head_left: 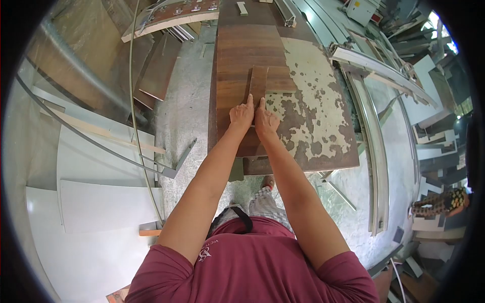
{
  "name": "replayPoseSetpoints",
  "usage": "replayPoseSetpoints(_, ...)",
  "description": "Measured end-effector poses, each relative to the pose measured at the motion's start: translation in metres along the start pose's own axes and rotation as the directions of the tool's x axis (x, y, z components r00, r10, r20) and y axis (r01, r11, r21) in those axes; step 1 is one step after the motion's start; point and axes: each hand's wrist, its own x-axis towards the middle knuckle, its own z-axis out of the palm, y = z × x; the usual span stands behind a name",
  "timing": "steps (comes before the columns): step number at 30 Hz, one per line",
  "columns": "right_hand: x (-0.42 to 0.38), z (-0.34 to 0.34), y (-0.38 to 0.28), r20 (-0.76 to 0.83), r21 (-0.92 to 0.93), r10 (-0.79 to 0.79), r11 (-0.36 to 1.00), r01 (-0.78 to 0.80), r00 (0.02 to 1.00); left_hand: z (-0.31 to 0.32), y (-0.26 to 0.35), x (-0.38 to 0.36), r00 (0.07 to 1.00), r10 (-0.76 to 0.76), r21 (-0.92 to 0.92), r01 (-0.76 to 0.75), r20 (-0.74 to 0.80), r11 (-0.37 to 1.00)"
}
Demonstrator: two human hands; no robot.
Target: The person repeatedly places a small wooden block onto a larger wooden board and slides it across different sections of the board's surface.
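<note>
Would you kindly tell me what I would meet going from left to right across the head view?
Grey pipe, left hand, right hand, metal rail, another person.

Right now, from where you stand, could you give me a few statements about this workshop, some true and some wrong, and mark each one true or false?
1. The left hand and right hand are both at the narrow brown strip. True.
2. The pale, patchy surface is to the left of both hands. False: the patchy surface spreads to their right.
3. Both hands wear gloves. False: they are bare.
4. Both index fingers point away from the person's body. True.
5. The person's shirt is bright green. False: the shirt is dark red.
6. Another person shows near the right edge of the view. True.
</note>
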Motion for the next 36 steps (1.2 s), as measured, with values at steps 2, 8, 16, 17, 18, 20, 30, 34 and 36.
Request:
replayPoseSetpoints(2,0.002,-0.006,-0.003,0.020,-0.019,-0.001,1.000,0.002,1.000,-0.002,0.001,0.005,1.000,-0.012,0.023,0.012,0.004,1.000)
replayPoseSetpoints(8,0.018,-0.004,-0.004,0.034,0.002,0.014,1.000,-0.014,0.999,-0.005,0.002,0.017,0.999,-0.002,0.044,0.000,0.038,0.999)
replayPoseSetpoints(16,0.059,-0.014,-0.007,0.081,-0.068,-0.015,0.998,0.020,0.997,-0.002,0.003,0.059,0.999,-0.010,0.035,0.008,0.034,0.999)
replayPoseSetpoints(17,0.065,-0.016,-0.008,0.100,-0.077,-0.009,0.997,0.016,0.995,-0.002,0.003,0.065,0.999,-0.015,0.044,0.014,0.040,0.999)
replayPoseSetpoints(18,0.074,-0.013,-0.008,0.099,-0.074,-0.012,0.997,0.019,0.995,-0.002,0.003,0.071,0.999,-0.018,0.047,0.016,0.038,0.999)
replayPoseSetpoints(20,0.092,-0.005,-0.006,0.070,-0.105,-0.024,0.994,0.031,0.997,-0.001,0.003,0.085,1.000,-0.013,0.045,0.012,0.016,0.999)
replayPoseSetpoints(30,0.183,-0.010,-0.009,0.094,-0.044,-0.034,0.998,0.038,0.995,0.001,0.004,0.173,0.999,-0.028,0.021,0.027,0.036,0.999)
replayPoseSetpoints(34,0.234,-0.005,-0.009,0.057,-0.070,-0.052,0.996,0.056,0.997,0.006,0.005,0.220,0.999,-0.048,0.051,0.046,0.025,0.998)
replayPoseSetpoints(36,0.262,-0.004,-0.010,0.057,-0.070,-0.060,0.996,0.064,0.997,0.008,0.003,0.248,0.998,-0.060,0.057,0.059,0.013,0.997)
